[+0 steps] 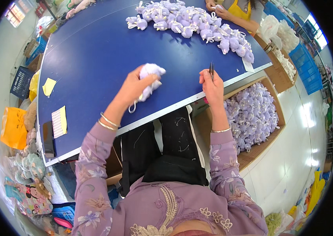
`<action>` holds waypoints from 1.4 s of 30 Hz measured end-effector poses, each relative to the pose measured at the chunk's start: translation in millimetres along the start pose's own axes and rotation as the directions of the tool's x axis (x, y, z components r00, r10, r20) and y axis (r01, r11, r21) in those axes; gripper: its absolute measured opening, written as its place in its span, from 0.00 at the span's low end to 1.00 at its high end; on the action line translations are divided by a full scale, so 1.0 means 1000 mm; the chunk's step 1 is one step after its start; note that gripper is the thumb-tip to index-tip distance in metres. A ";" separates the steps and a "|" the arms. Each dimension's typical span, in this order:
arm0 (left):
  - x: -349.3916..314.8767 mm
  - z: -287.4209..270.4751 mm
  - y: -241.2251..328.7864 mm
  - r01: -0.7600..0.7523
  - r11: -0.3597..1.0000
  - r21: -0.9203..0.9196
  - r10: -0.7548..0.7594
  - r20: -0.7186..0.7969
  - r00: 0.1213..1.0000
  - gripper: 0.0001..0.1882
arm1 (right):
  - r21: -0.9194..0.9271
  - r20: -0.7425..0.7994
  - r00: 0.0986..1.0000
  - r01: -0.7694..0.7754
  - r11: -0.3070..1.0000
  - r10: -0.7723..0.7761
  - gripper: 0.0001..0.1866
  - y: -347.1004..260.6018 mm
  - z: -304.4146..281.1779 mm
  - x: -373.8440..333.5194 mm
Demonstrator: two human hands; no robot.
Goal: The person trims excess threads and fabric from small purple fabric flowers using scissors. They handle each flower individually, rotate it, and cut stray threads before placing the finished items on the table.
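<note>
A toy [150, 71] is gripped in the left hand [135, 84], a dark tool [211, 70] in the right hand [213, 89], tip upward, presumably for safety.

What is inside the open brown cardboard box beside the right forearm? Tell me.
The open brown cardboard box holds heaped small lilac plush toys. They hide its bottom; the purple floral right sleeve covers some of its left side.

1 left hand [137, 84], 1 right hand [213, 89], 1 held lilac plush [149, 70], 1 dark pointed tool [212, 70], 3 bangles [221, 130], 1 yellow paper [48, 87], 1 dotted sheet [59, 122], 1 plush heap [188, 19], 1 plush-filled carton [254, 156] — toys inside too crowded to count.
</note>
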State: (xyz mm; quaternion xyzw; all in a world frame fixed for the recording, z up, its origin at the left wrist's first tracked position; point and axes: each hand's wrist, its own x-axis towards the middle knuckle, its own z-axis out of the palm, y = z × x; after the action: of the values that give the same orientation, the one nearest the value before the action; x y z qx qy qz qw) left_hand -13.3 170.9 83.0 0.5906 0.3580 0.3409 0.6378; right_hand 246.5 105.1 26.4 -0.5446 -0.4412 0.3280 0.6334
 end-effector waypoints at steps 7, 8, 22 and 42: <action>-0.055 0.045 -0.015 0.115 0.870 -0.479 0.034 0.291 0.956 0.24 | 0.171 0.275 0.945 -0.230 0.958 0.178 0.10 -0.041 0.025 -0.059; -0.057 0.050 -0.016 0.120 0.860 -0.495 0.038 0.296 0.954 0.27 | 0.216 0.306 0.938 -0.234 0.948 0.162 0.10 -0.047 0.025 -0.067; -0.108 0.090 -0.060 0.426 0.851 -0.306 -0.298 0.385 0.873 0.31 | 0.035 0.319 0.927 -0.219 0.975 0.196 0.09 -0.048 0.005 -0.137; -0.147 0.096 -0.097 0.132 0.976 -0.176 -0.089 0.234 0.968 0.33 | 0.342 0.304 0.729 -0.684 0.644 0.613 0.04 0.002 -0.003 -0.176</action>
State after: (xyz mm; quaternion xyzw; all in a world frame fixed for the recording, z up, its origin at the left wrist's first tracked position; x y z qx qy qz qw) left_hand -5.2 -11.1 -1.1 0.5409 0.2818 0.2683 0.7457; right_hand 179.6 -53.0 -10.6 -0.4837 -0.1811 0.6649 0.5395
